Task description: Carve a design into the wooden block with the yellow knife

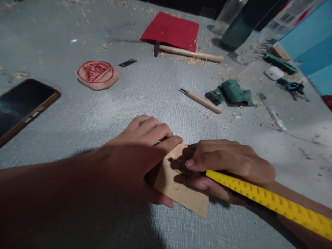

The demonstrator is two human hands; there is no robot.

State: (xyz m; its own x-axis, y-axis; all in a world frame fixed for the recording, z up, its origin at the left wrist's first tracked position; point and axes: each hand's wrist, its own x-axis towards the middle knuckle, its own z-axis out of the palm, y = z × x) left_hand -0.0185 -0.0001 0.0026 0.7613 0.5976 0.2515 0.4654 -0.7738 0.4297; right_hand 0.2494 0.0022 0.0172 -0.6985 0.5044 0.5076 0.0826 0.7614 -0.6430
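In front of me a thin tan board (190,202) with dark pencil-like lines lies on the table. My left hand (151,143) holds its left side, fingers along the far edge and thumb at the near edge. Pinched in my right hand (228,160) is a cutter knife (259,193) with a bumpy yellow handle, which runs back toward the lower right. Its thin blade (176,159) points left over the board's upper part, close to the surface; I cannot tell whether it touches. Both hands cast shadows on the board, and my fingers hide part of it.
Beyond my hands lie a wood-handled gouge (203,102), green sandpaper (236,92), a carved wooden disc (97,74), a loose blade (127,63) and a hammer (192,53) by red sheet (172,29). A phone (26,103) is left; keys (292,86) and bottle (241,26) right. Shavings are scattered.
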